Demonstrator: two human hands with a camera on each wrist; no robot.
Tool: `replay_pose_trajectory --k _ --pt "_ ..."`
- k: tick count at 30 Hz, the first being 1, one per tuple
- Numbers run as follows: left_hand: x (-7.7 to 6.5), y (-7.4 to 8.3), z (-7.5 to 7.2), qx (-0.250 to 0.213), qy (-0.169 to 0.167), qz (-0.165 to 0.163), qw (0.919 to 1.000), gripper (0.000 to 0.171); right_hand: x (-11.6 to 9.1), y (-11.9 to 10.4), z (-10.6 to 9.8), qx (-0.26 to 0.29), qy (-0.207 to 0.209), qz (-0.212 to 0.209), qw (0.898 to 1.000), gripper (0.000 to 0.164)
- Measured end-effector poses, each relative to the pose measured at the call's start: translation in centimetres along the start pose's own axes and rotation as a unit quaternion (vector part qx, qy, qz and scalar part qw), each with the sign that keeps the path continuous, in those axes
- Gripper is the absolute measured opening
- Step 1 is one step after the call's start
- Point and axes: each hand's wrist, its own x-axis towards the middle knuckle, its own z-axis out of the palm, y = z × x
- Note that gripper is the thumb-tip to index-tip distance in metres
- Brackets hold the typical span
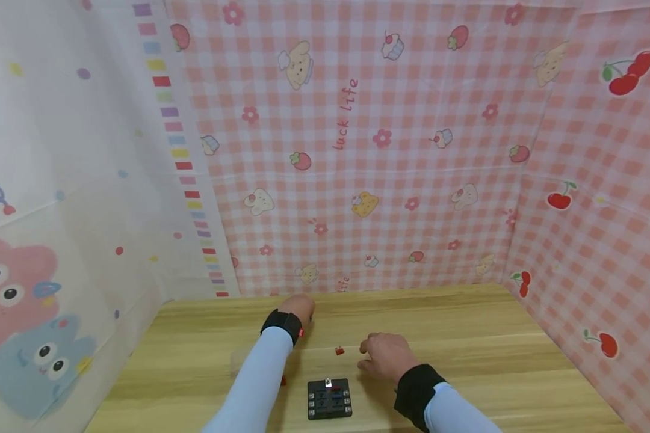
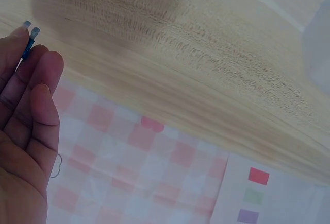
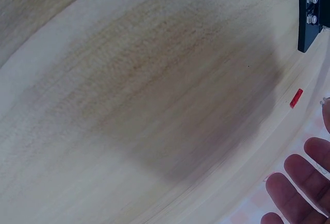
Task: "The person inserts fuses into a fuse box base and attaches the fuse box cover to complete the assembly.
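A small blue blade fuse (image 2: 28,48) shows in the left wrist view, pinched between the thumb and fingers of my left hand (image 2: 36,105). In the head view that left hand (image 1: 300,307) is near the table's back edge, and the fuse itself is hidden. My right hand (image 1: 388,356) hovers over or rests on the table, fingers loosely bent, with nothing clearly held. Left of it lies a small red fuse (image 1: 339,350), also visible as a red piece (image 3: 296,99) in the right wrist view. A black fuse block (image 1: 329,406) with metal screw terminals sits between the forearms.
Partly behind the left forearm lie another small red piece (image 1: 284,380) and a faint clear object (image 1: 239,361). Patterned cloth (image 1: 379,180) hangs along the back and both sides of the wooden table (image 1: 482,337).
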Motion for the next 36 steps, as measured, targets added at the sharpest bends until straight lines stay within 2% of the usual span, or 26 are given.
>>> replay_pose_trajectory --k 4,10,14,20,26,32,36 --pt "0.1 -0.1 0.2 -0.006 0.001 -0.001 1.0 0.013 0.2 0.0 0.2 0.012 -0.002 0.006 1.0 0.025" --pt "0.1 -0.7 0.6 0.023 0.03 0.034 0.9987 0.017 0.4 -0.1 0.3 0.015 0.005 0.0 1.0 0.025" --pt "-0.2 -0.7 0.4 0.02 0.029 0.049 0.9982 0.019 0.5 -0.3 0.2 0.017 0.006 0.0 1.0 0.024" --pt "-1.0 -0.6 0.0 0.005 0.022 0.045 0.9987 0.024 0.7 -0.7 0.1 0.017 0.005 0.01 1.0 0.024" --pt "-1.6 -0.6 -0.1 -0.004 0.015 0.042 0.999 0.02 0.7 -0.8 0.1 0.026 0.001 0.027 0.999 0.024" --pt "-1.8 -0.8 0.0 -0.009 0.025 0.055 0.9981 0.019 0.7 -0.9 0.0 0.034 0.002 0.04 0.999 0.023" --pt "-2.4 -0.3 -0.5 -0.012 0.031 0.056 0.9979 0.021 0.7 -1.0 -0.1 0.035 0.002 0.044 0.998 0.023"
